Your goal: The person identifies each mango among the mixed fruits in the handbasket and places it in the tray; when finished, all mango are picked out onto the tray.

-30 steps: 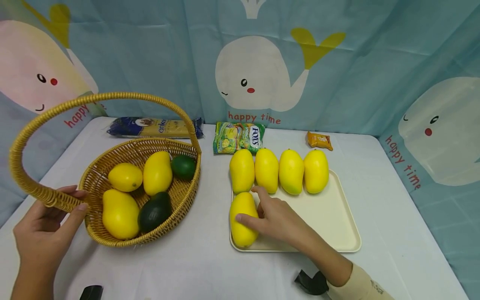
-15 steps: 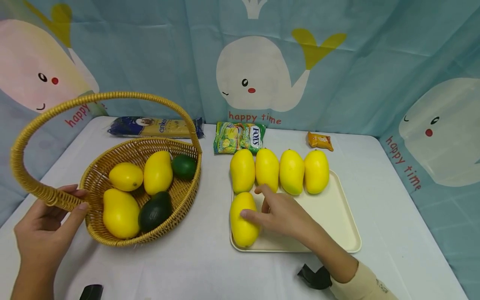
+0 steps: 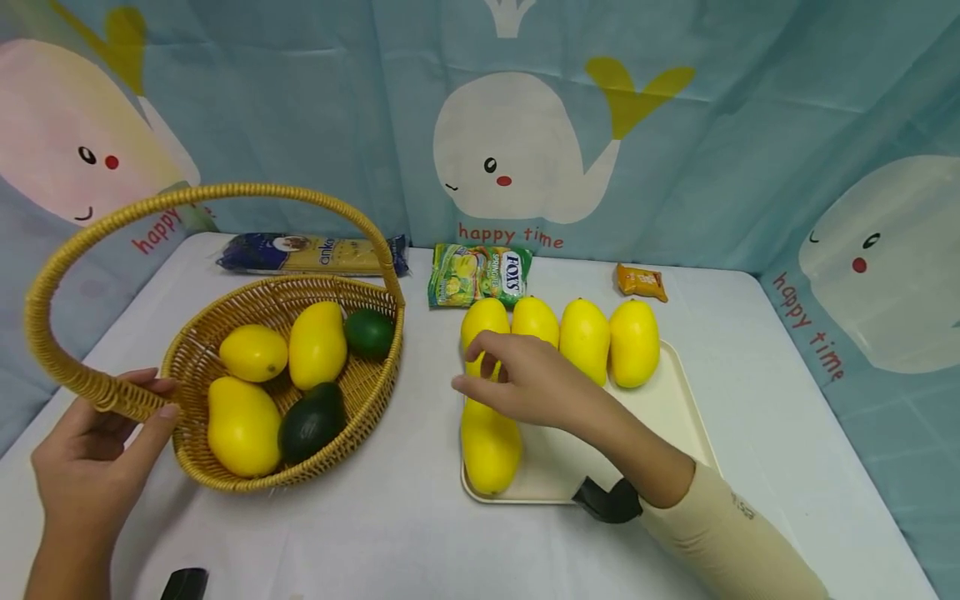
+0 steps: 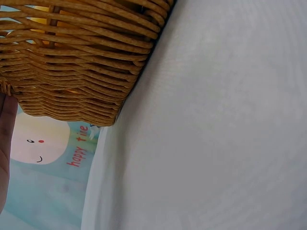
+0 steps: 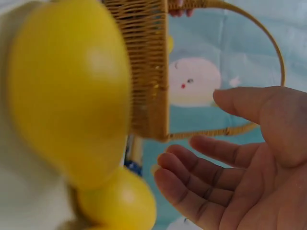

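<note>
My left hand (image 3: 97,462) grips the wicker basket (image 3: 375,408) where its handle (image 3: 123,400) meets the rim. Inside lie two mangoes (image 3: 242,429), a lemon (image 3: 253,353), a dark avocado (image 3: 311,423) and a smaller green fruit (image 3: 369,333). Over the tray (image 3: 622,442) hovers my right hand (image 3: 536,379), holding nothing. Its fingers (image 5: 196,182) are loosely bent and apart from the thumb in the right wrist view. Below it, a mango (image 3: 491,454) lies at the tray's front left corner. Several more mangoes (image 3: 585,337) form a row at the back, two partly hidden by the hand.
Behind the basket lies a pasta packet (image 3: 315,254). A green candy bag (image 3: 480,275) and a small orange wrapped snack (image 3: 641,282) are farther right. A whale-print curtain (image 3: 337,108) hangs at the table's back edge. A black strap (image 3: 607,500) shows at the right wrist.
My right hand has come off the front mango and risen up and slightly leftward. That mango stays at the tray's front left. The left hand keeps its hold on the basket.
</note>
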`<state>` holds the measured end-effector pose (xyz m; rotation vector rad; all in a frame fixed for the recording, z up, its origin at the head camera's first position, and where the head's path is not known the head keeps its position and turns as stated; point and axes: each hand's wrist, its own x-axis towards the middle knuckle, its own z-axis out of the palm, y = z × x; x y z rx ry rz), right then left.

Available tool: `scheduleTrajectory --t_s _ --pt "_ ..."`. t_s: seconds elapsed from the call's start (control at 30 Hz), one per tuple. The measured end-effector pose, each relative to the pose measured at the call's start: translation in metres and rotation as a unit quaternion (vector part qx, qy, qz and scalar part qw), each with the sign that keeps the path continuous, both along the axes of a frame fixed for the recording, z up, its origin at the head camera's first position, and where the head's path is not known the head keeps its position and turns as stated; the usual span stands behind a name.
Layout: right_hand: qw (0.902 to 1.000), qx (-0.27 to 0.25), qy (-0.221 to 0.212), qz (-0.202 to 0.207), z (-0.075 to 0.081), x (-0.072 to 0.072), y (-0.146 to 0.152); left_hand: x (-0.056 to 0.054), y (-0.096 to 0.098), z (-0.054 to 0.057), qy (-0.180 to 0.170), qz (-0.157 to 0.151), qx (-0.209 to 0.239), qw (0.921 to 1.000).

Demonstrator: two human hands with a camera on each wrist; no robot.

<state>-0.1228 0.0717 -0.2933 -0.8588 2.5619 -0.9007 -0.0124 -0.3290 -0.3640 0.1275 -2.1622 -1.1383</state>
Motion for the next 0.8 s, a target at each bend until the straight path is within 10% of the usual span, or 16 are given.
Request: scheduleTrajectory --t_s 0.43,0.8 --pt "0.9917 -0.069 0.039 0.102 0.008 -0.021 -0.096 0.0 -0.002 -0.002 0.002 -0.007 0.003 1.0" --pt "0.9926 0.087 0.018 0.083 -0.016 -0.035 -0.174 0.0 -0.003 -0.004 -0.009 0.001 0.004 0.9999"
